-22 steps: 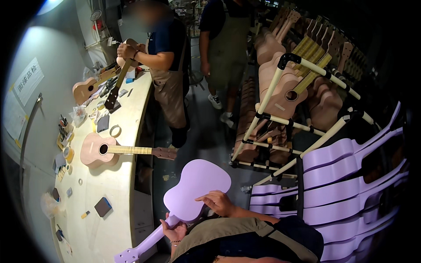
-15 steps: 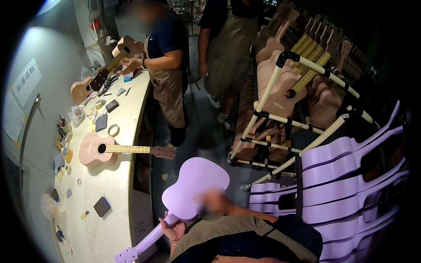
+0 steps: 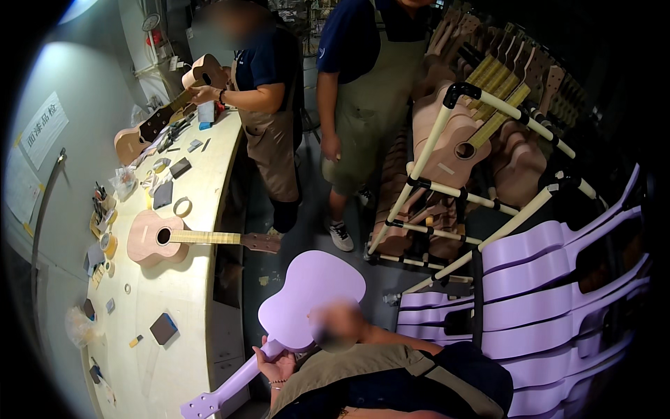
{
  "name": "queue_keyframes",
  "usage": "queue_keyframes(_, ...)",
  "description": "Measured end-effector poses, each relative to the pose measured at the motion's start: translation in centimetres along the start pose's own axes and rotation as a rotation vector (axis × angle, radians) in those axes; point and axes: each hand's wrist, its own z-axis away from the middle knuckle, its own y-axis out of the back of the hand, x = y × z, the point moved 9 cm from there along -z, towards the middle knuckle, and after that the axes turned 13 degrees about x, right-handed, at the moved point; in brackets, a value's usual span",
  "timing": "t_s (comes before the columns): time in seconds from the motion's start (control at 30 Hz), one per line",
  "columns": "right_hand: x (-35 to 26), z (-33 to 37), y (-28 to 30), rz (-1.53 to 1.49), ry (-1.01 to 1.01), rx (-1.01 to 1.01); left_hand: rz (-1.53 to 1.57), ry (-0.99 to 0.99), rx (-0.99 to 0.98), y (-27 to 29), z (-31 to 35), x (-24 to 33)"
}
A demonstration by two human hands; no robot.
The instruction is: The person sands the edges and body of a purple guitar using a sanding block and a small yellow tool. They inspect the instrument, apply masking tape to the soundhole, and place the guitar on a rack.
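Note:
A glossy light-purple ukulele [image 3: 312, 290] is in front of me, its plain back toward me and its neck slanting down to the left. My left hand [image 3: 279, 364] is wrapped round the neck near the heel, a beaded bracelet on the wrist. Over the lower right part of the body lies my right hand [image 3: 347, 321]; a blur covers its fingers, so their grip is hidden. At the lower left the headstock [image 3: 200, 406] with its peg holes overlaps the bench edge.
On the left bench [image 3: 185, 293] lie an unpainted ukulele [image 3: 155, 239], sanding blocks [image 3: 164, 329] and tape rolls [image 3: 182, 206]. Purple ukuleles [image 3: 530, 300] fill a rack at right; a pipe rack [image 3: 426, 153] holds bare-wood ones. One co-worker [image 3: 269, 105] handles an instrument; another [image 3: 363, 105] stands in the aisle.
The co-worker in the aisle has come nearer. The one at the bench has moved a hand to the instrument there. My hands and the purple ukulele look nearly unmoved.

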Motion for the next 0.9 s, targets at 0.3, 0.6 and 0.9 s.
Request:
queue_keyframes(0.3, 1.4, 0.7, -0.5, 0.030, -0.009, -0.034, 0.057, 0.065, -0.138, 0.1, -1.4, -0.6)
queue_keyframes(0.6, -1.2, -1.4, 2.8, 0.214, 0.063, 0.077, 0.080, 0.142, -0.136, -0.3, 0.8, -0.2)
queue_keyframes(0.9, -1.7, -3.8, 2.0, 0.730, 0.187, 0.002, 0.199, 0.212, -0.141, 2.5, -1.0, 0.3)
